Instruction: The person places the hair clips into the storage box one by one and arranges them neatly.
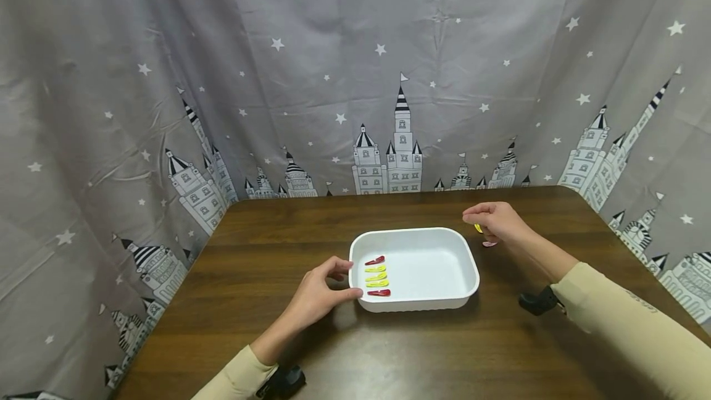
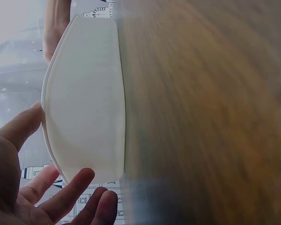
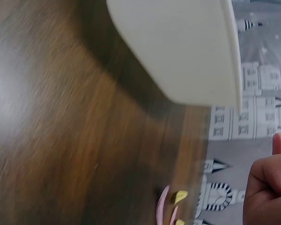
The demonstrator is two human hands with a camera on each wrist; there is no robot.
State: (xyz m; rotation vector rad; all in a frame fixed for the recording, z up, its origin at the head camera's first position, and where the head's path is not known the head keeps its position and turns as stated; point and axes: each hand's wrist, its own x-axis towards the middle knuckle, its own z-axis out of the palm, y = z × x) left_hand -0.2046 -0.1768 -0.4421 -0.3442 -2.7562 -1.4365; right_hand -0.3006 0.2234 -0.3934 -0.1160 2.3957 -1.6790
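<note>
A white tray (image 1: 428,270) stands on the table. In its left part, red hair clips (image 1: 379,293) and yellow hair clips (image 1: 377,276) lie in a column. My left hand (image 1: 322,292) holds the tray's left end, thumb and index finger at the rim (image 2: 48,70). Past the tray's right end, my right hand (image 1: 498,222) hovers over the table with its fingers bent together; whether they pinch anything is hidden. Beneath it lie a yellow hair clip (image 1: 478,228) and a pink hair clip (image 1: 490,244). The right wrist view shows pink clips (image 3: 162,206) and yellow clips (image 3: 180,196) there.
The brown wooden table (image 1: 278,233) runs back to a grey curtain (image 1: 311,79) printed with castles and stars. A dark wrist device shows under each sleeve, one (image 1: 282,383) at the left and one (image 1: 537,301) at the right.
</note>
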